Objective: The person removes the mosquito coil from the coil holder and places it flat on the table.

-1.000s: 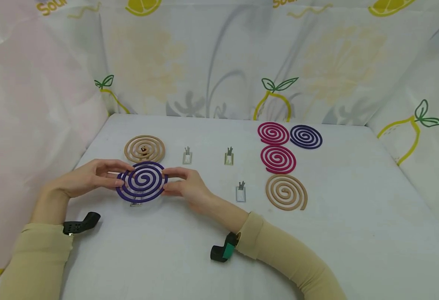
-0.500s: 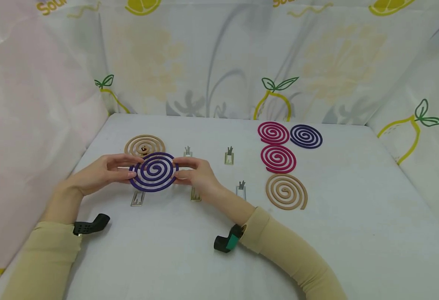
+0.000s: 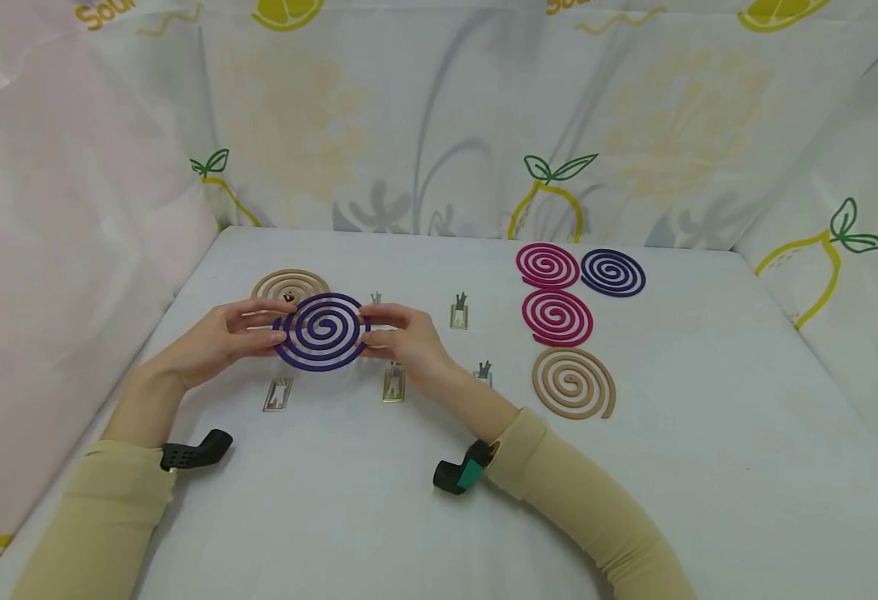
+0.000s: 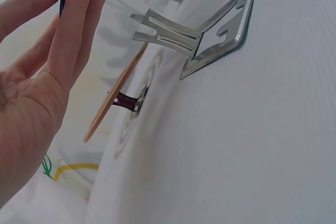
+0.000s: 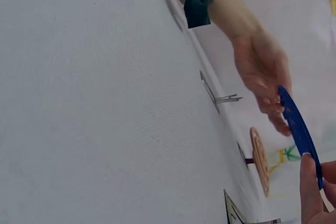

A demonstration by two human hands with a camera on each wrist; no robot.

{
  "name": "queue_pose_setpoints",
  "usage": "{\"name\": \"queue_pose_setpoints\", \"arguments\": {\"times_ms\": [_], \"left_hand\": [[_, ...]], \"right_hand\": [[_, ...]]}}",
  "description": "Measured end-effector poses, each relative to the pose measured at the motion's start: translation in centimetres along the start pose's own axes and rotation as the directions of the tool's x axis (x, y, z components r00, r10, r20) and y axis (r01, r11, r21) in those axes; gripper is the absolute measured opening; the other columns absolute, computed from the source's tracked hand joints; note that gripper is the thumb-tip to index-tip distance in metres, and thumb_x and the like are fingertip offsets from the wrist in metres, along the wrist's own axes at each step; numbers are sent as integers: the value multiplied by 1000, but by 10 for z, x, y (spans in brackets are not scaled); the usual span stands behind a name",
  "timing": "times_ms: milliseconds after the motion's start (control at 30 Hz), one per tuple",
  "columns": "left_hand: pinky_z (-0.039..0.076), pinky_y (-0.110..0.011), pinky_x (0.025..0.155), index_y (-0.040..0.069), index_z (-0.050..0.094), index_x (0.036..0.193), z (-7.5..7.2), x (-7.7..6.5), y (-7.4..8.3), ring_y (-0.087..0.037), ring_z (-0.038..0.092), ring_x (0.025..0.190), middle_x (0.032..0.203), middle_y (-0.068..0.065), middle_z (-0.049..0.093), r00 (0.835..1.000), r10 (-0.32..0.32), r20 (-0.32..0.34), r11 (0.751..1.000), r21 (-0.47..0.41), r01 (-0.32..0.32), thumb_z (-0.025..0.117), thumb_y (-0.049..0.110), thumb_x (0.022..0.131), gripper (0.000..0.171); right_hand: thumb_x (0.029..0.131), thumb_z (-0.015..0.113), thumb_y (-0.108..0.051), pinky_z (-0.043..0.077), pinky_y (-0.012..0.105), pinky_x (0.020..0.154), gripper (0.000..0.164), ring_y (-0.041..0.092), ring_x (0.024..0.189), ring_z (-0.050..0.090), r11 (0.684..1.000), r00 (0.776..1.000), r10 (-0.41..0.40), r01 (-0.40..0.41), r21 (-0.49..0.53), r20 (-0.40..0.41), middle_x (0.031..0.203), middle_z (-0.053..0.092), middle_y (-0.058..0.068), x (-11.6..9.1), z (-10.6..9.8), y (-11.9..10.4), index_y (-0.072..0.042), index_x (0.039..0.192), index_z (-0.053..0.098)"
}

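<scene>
Between both hands a purple mosquito coil (image 3: 324, 327) is held above the table. My left hand (image 3: 221, 343) pinches its left rim between thumb and fingers. On the opposite rim, the thumb and fingers of my right hand (image 3: 413, 343) pinch it. Behind it, a tan mosquito coil (image 3: 289, 284) is partly covered; the left wrist view shows this tan coil (image 4: 116, 94) raised off the table on a metal stand. A bare metal coil stand (image 3: 277, 395) lies below my left hand, its forked prongs bent up (image 4: 173, 34). Another stand (image 3: 393, 385) is just below my right hand.
Further metal stands (image 3: 459, 315) are around the right hand, some partly hidden. At the right lie two pink coils (image 3: 547, 265), a purple coil (image 3: 612, 272) and a tan coil (image 3: 571, 383). Lemon-printed white cloth (image 3: 439, 125) encloses the table's back and sides.
Both hands have carried the purple coil to the right and farther back, off the front-left stand. That stand and the one below the right hand now show. The coils at the right have not moved.
</scene>
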State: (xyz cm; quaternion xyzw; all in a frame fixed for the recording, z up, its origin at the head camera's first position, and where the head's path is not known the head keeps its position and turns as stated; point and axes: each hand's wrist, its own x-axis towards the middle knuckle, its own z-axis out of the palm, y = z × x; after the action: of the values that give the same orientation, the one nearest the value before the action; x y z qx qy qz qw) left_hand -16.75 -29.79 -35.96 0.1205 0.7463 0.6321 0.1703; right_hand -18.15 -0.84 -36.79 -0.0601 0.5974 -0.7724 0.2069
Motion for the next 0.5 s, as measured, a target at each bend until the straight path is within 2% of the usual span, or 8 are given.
{"name": "queue_pose_setpoints", "arguments": {"times_ms": [233, 333, 500], "left_hand": [[59, -27, 87, 13, 63, 127, 4, 3, -2, -10, 68, 104, 122, 3, 65, 998, 62, -11, 990, -125, -63, 58, -5, 97, 36], [59, -27, 89, 12, 63, 128, 6, 5, -3, -10, 68, 104, 123, 2, 65, 996, 85, -17, 985, -151, -86, 57, -7, 96, 37], [58, -26, 91, 10, 59, 131, 11, 8, -2, -10, 68, 105, 122, 1, 66, 996, 81, -21, 985, -150, -84, 58, -6, 96, 38]], "right_hand": [[88, 62, 14, 61, 34, 84, 40, 19, 90, 68, 1000, 1000, -7, 7, -9, -13, 125, 65, 16, 3, -3, -2, 2, 126, 65], [88, 62, 13, 61, 34, 85, 39, 18, 89, 68, 1000, 1000, -12, 12, -12, -18, 125, 65, 16, 5, -5, -4, 2, 126, 65], [89, 62, 12, 61, 33, 85, 37, 18, 88, 69, 999, 999, -24, 23, -26, -37, 123, 67, 16, 6, -11, -8, 1, 124, 66]]}}
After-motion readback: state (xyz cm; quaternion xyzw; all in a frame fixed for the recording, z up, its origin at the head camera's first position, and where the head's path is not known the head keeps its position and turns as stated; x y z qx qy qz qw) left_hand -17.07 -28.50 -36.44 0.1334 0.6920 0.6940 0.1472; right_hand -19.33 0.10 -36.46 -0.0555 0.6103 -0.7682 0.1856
